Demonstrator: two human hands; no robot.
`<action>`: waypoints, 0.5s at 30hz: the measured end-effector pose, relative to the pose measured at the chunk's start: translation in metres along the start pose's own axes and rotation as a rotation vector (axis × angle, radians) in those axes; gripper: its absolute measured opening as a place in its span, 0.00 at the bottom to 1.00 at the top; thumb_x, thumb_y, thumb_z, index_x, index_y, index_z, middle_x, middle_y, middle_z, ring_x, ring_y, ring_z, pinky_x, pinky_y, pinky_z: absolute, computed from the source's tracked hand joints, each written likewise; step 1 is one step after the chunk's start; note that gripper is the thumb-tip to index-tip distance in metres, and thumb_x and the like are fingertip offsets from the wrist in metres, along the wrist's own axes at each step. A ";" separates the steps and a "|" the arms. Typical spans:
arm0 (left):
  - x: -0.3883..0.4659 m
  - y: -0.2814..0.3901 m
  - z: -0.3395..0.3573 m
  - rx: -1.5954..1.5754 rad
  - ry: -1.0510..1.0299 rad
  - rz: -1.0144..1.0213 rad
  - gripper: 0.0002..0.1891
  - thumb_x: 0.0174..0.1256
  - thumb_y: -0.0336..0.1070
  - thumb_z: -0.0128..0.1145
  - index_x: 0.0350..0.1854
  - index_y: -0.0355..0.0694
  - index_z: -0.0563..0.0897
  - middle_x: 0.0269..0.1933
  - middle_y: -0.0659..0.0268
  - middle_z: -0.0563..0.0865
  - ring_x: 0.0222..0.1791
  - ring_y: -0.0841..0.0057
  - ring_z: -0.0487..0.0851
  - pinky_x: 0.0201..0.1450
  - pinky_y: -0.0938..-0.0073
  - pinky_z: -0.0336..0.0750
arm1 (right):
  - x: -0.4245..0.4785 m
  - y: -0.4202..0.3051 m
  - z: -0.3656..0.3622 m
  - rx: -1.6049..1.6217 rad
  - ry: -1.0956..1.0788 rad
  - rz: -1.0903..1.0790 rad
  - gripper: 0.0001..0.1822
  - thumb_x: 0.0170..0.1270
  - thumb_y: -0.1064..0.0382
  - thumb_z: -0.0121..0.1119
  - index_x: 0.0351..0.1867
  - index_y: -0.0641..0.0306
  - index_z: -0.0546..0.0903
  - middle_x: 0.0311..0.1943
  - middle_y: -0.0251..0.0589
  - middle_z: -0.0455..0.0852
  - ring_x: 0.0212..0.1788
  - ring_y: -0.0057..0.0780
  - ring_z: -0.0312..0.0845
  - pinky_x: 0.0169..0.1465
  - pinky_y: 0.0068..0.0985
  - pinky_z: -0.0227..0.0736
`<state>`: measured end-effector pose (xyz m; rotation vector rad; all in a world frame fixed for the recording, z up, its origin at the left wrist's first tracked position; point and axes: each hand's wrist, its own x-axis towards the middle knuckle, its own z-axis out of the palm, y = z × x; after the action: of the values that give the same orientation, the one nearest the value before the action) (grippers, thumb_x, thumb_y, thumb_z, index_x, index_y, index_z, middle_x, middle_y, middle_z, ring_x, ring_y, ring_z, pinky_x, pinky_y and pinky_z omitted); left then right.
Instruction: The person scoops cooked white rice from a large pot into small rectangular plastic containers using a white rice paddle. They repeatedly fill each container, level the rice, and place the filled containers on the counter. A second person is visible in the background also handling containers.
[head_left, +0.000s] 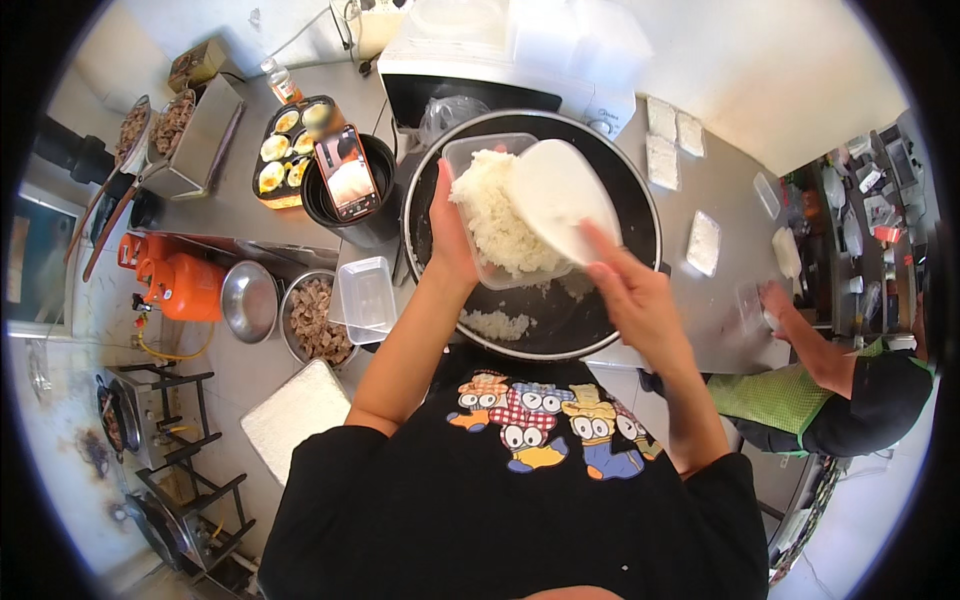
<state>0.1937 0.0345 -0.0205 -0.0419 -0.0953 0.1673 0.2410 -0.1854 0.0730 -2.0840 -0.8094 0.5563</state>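
My left hand (451, 236) holds a clear plastic container (491, 276) by its left side, over a large black pan (585, 315). White cooked rice (502, 217) is heaped in the container. My right hand (634, 292) grips a white rice scoop (566, 195), whose broad blade rests over the rice at the container's right side; the handle is mostly hidden by my fingers. Some loose rice (499, 324) lies in the bottom of the pan near me. Another clear container (366, 300), with no rice in it, sits just left of the pan.
Left stand a phone (347, 176) on a black pot (382, 217), a tray of fried eggs (262, 161), a bowl of meat pieces (319, 315) and orange gas cylinders (184, 285). A white microwave (600, 97) is behind the pan. Right, a co-worker (817, 390) handles containers beside filled ones (703, 244).
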 end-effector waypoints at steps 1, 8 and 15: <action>-0.001 -0.001 0.006 0.025 0.043 0.022 0.39 0.66 0.73 0.38 0.71 0.51 0.65 0.69 0.44 0.68 0.65 0.47 0.71 0.66 0.42 0.65 | 0.000 0.002 0.011 -0.079 -0.050 -0.062 0.23 0.73 0.53 0.53 0.68 0.40 0.71 0.20 0.42 0.79 0.19 0.27 0.74 0.28 0.26 0.73; -0.007 -0.019 0.013 0.072 0.068 -0.111 0.41 0.64 0.76 0.38 0.65 0.45 0.71 0.63 0.45 0.73 0.59 0.53 0.75 0.61 0.50 0.72 | -0.004 0.010 0.041 -0.136 -0.092 -0.074 0.22 0.73 0.53 0.51 0.67 0.43 0.73 0.25 0.54 0.84 0.22 0.44 0.82 0.31 0.30 0.75; -0.009 -0.020 0.013 0.195 0.164 -0.113 0.43 0.66 0.75 0.32 0.66 0.40 0.71 0.59 0.46 0.78 0.56 0.51 0.79 0.61 0.48 0.73 | -0.012 0.001 0.026 0.071 -0.280 0.291 0.22 0.75 0.52 0.49 0.68 0.40 0.71 0.14 0.36 0.68 0.13 0.19 0.64 0.23 0.25 0.69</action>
<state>0.1867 0.0139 -0.0078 0.1436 0.0825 0.0595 0.2165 -0.1808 0.0588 -2.0986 -0.6308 1.0381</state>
